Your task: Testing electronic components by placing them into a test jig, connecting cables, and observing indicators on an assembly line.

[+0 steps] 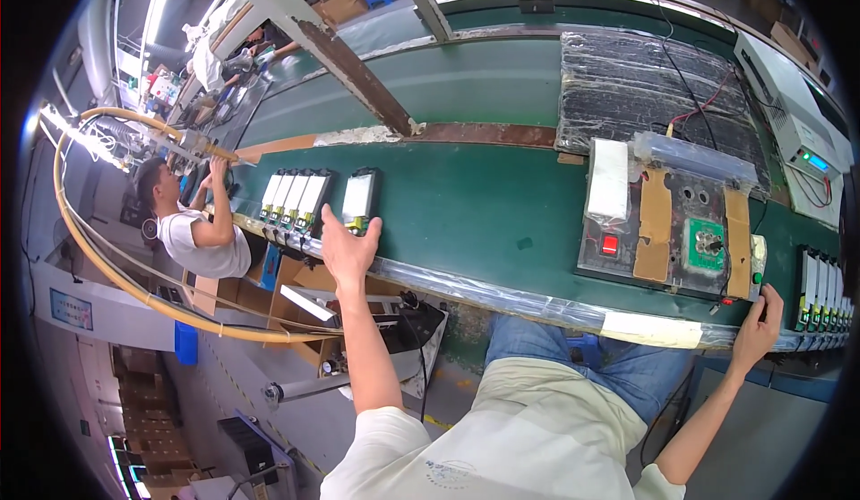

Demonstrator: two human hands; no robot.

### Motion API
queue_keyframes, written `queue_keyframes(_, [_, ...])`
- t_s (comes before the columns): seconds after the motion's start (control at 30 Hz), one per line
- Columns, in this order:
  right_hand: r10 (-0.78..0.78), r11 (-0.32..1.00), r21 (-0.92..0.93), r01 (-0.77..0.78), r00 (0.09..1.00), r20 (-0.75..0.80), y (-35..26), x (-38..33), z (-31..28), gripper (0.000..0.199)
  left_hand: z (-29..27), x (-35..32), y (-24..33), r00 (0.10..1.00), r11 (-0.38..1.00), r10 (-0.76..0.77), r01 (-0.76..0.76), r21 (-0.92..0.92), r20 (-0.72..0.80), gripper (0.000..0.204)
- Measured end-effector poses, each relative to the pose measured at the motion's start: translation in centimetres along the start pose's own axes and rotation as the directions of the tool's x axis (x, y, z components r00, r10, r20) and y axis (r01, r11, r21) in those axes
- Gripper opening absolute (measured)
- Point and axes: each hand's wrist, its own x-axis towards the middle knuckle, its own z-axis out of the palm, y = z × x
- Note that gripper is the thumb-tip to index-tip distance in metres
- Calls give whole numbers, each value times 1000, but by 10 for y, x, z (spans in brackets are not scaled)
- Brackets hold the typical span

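My left hand (pixel 349 247) is at the table's near edge, thumb and fingers spread around the near end of a flat black-and-white module (pixel 358 197) with a yellow-green end. The module lies on the green table, and I see a gap between it and the fingers on the left side. At the right, my right hand (pixel 761 323) has loosely bent fingers, slightly apart, just below a small white box with a green button (pixel 759 262). Nothing shows in that hand. The box sits against a dark test fixture (pixel 618 271) with a red switch and a green circuit board (pixel 705 245).
Several similar modules (pixel 296 197) stand in a row at the left, and several more (pixel 822 289) at the far right. Behind the fixture are a dark wrapped slab (pixel 645 88) and a white instrument (pixel 797 115) with cables. A co-worker (pixel 202 231) works at the left end.
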Motion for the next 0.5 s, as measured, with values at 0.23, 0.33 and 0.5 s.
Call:
queue_keyframes(0.23, [-24,1000,-2,24,999,-45,-14,2,1,19,12,-14,43,931,866,154,35,-499,331,98])
queue_keyframes(0.33, [-26,1000,10,26,998,-57,-32,3,0,20,4,-33,69,867,657,285,134,-742,409,97])
queue_keyframes(0.5, [34,999,30,-32,996,-85,-43,3,-3,20,-64,-85,159,686,441,549,249,-862,478,88])
